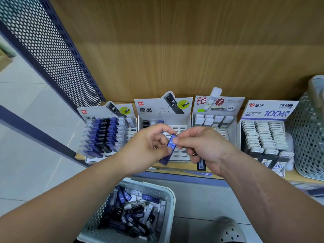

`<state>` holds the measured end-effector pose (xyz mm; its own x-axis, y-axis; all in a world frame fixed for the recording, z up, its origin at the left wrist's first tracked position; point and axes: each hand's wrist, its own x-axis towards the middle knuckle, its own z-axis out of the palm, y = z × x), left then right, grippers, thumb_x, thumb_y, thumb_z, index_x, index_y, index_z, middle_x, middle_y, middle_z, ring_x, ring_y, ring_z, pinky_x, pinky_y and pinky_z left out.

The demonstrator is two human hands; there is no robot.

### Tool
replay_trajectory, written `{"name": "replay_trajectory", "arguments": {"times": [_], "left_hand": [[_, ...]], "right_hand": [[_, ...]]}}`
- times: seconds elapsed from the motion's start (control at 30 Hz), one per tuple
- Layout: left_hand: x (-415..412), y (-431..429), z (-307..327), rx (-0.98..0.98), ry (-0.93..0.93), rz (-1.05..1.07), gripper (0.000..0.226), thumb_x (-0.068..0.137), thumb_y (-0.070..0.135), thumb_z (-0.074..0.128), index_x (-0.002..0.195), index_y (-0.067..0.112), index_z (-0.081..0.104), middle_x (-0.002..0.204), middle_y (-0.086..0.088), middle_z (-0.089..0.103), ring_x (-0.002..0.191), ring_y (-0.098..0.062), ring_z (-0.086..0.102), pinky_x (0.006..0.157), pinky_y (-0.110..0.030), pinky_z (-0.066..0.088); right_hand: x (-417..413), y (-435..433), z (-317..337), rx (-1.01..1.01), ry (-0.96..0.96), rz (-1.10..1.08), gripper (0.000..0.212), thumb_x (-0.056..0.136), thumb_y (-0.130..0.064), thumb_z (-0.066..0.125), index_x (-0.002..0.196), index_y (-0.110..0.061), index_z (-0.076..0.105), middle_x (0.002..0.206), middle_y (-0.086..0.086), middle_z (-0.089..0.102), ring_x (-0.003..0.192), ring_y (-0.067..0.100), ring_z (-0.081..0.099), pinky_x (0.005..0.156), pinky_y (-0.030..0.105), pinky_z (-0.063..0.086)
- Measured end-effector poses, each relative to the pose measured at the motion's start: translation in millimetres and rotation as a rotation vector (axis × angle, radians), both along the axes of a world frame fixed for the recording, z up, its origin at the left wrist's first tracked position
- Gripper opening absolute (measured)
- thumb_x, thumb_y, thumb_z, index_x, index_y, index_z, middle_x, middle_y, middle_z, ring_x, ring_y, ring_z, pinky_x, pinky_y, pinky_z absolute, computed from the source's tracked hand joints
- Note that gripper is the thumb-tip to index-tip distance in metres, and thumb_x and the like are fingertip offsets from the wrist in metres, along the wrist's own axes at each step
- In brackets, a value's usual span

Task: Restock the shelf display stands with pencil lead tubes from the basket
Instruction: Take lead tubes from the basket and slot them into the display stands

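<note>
Left-end stand (105, 135) nearly full; next stand (150, 109) mostly empty; basket (154, 186) well stocked. Left hand (145, 146) and right hand (206, 148) pinch 1 blue tube (171, 146).

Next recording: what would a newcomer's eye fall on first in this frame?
Both hands meet mid-frame: the left hand and right hand pinch one blue lead tube, the right also gripping a dark tube. Behind them the second display stand is nearly empty, while the leftmost stand is packed. Below, a pale basket holds a jumble of tubes.

Wood-grain back panel (175, 50), pale tiled floor (26, 102)
</note>
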<state>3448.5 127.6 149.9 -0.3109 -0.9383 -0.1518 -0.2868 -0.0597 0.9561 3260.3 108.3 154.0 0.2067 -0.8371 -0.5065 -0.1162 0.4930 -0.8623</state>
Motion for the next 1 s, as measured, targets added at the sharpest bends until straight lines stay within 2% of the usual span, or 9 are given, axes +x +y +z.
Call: {"name": "replay_trajectory", "arguments": {"times": [0.1,0.3,0.43,0.5,0.57,0.67,0.77,0.9,1.0], "left_hand": [[-1,-5,-3,-0.071,-0.047,0.025,0.016,0.085,-0.003,0.072,0.094,0.010,0.067,0.080,-0.009,0.067,0.069,-0.014,0.058,0.069,-0.034,0.051],[7,-37,-21,-0.112,-0.206,0.255,0.016,0.082,0.004,0.078,0.081,0.017,0.068,0.073,0.002,0.063,0.063,-0.011,0.052,0.062,-0.025,0.047],[12,-67,-32,-0.117,-0.311,0.308,0.017,0.084,0.002,0.073,0.087,0.018,0.070,0.078,-0.001,0.067,0.065,-0.013,0.061,0.068,-0.025,0.053],[12,-78,-38,-0.188,-0.408,0.296,0.016,0.084,0.004,0.073,0.092,0.018,0.073,0.080,0.005,0.068,0.065,-0.003,0.061,0.069,-0.016,0.052],[11,-86,-43,-0.277,-0.511,0.250,0.015,0.083,0.006,0.074,0.092,0.019,0.075,0.076,0.014,0.066,0.062,0.005,0.058,0.063,-0.005,0.044],[13,-91,-53,-0.348,-0.617,0.179,0.014,0.082,0.009,0.076,0.088,0.021,0.075,0.071,0.023,0.060,0.064,0.008,0.056,0.063,-0.011,0.046],[15,-91,-62,-0.382,-0.660,0.155,0.014,0.082,0.011,0.076,0.088,0.024,0.075,0.068,0.025,0.057,0.064,0.010,0.055,0.061,-0.007,0.038],[16,-89,-72,-0.408,-0.685,0.148,0.015,0.082,0.012,0.076,0.088,0.026,0.075,0.074,0.016,0.063,0.068,-0.006,0.060,0.069,-0.025,0.052],[17,-89,-75,-0.425,-0.694,0.161,0.013,0.082,0.013,0.076,0.090,0.024,0.076,0.077,0.014,0.063,0.073,-0.011,0.062,0.072,-0.026,0.052]], "right_hand": [[4,5,-5,0.005,0.033,0.053,0.010,0.084,-0.015,0.081,0.083,-0.013,0.072,0.067,0.001,0.069,0.046,0.007,0.044,0.039,0.021,0.033],[-7,-4,-8,0.084,0.014,-0.107,0.018,0.090,-0.033,0.075,0.095,-0.016,0.070,0.065,-0.003,0.068,0.046,0.010,0.044,0.038,0.022,0.030],[-18,-7,-8,0.104,0.008,-0.150,0.022,0.092,-0.034,0.072,0.099,-0.014,0.070,0.065,-0.002,0.067,0.045,0.009,0.044,0.037,0.022,0.030],[-21,-8,-9,0.121,0.006,-0.166,0.022,0.093,-0.035,0.071,0.100,-0.014,0.070,0.065,-0.001,0.067,0.045,0.009,0.044,0.037,0.022,0.030],[-22,-10,-9,0.131,-0.001,-0.175,0.023,0.093,-0.035,0.070,0.100,-0.013,0.070,0.065,-0.001,0.067,0.044,0.009,0.043,0.037,0.021,0.029],[-23,-12,-10,0.136,-0.010,-0.179,0.024,0.094,-0.036,0.070,0.099,-0.012,0.069,0.065,0.000,0.066,0.045,0.009,0.043,0.037,0.022,0.028],[-24,-15,-12,0.139,-0.007,-0.180,0.025,0.093,-0.037,0.070,0.099,-0.013,0.070,0.066,0.000,0.067,0.045,0.009,0.044,0.038,0.022,0.029],[-25,-16,-16,0.147,-0.003,-0.177,0.025,0.093,-0.038,0.071,0.099,-0.014,0.071,0.067,-0.001,0.068,0.045,0.009,0.044,0.037,0.022,0.030],[-27,-16,-19,0.151,-0.004,-0.176,0.026,0.092,-0.039,0.072,0.100,-0.014,0.072,0.069,0.000,0.069,0.046,0.009,0.045,0.038,0.023,0.031]]}}
